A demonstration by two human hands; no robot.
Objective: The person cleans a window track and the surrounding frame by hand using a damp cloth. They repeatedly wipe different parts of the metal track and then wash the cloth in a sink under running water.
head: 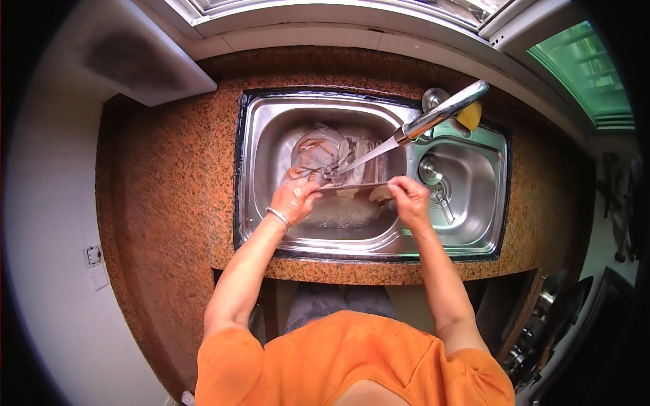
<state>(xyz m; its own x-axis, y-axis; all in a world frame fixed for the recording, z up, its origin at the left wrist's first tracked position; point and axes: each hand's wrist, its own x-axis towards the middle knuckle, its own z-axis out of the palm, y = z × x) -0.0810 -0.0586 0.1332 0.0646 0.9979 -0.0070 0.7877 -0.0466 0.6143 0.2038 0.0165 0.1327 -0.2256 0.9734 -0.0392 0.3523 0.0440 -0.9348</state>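
Note:
My left hand (296,199), with a bracelet at the wrist, pinches one end of a thin wet piece (350,192) of cloth or similar sheet; its exact kind I cannot tell. The other end is pinched in my right hand (410,198), so the piece is stretched between both hands over the large steel sink basin (269,152). Beyond it in the basin lies a wet, crumpled, greyish and orange heap (320,149). Water runs from the chrome faucet (442,111) onto the heap's right side, just beyond the stretched piece.
To the right is a smaller steel basin (477,172) with a drain strainer (431,170). A yellow sponge-like thing (469,116) sits behind the faucet. Speckled red-brown granite counter (167,177) surrounds the sink, and a white cabinet-like panel (147,56) juts in at the upper left.

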